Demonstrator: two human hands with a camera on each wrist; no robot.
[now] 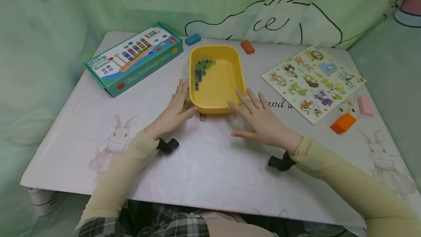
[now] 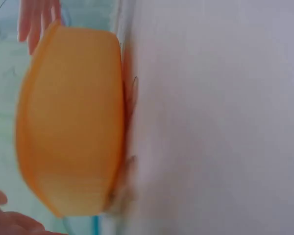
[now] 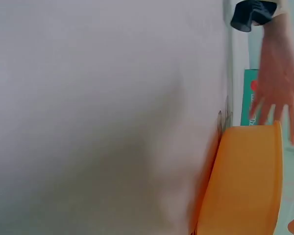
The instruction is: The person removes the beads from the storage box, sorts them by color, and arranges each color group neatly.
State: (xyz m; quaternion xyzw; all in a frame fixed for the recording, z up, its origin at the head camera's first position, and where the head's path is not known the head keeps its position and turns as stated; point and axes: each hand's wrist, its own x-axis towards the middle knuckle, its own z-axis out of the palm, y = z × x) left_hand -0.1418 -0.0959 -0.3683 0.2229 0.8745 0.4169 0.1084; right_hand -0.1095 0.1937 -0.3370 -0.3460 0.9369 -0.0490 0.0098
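Surface: pale pink rectangular surface with printed rabbits [image 1: 210,171], backed by a green cartoon-print cloth.
Game box: green cardboard ring-game box [image 1: 134,57] laid flat at far left, well apart from the tub.
Puzzle: white animal puzzle board [image 1: 313,82] laid flat at right of the tub.
Tub: yellow rectangular plastic tub [image 1: 227,83] set at surface centre, between both hands; seen side-on in the wrist views [image 2: 71,122] [image 3: 245,181].
Left hand: left hand [image 1: 175,107] laid against the tub's near left corner, fingers straight, nothing clasped.
Right hand: right hand [image 1: 260,118] laid flat just beside the tub's near right corner, fingers spread, fingertips touching the wall; grip apart.
Blocks: orange block [image 1: 343,123], pink block [image 1: 365,105] at far right; teal block [image 1: 192,39], red-orange block [image 1: 247,46] behind the tub.
Marbles: small green and blue glass marbles [image 1: 200,70] clustered in the tub's far left corner.
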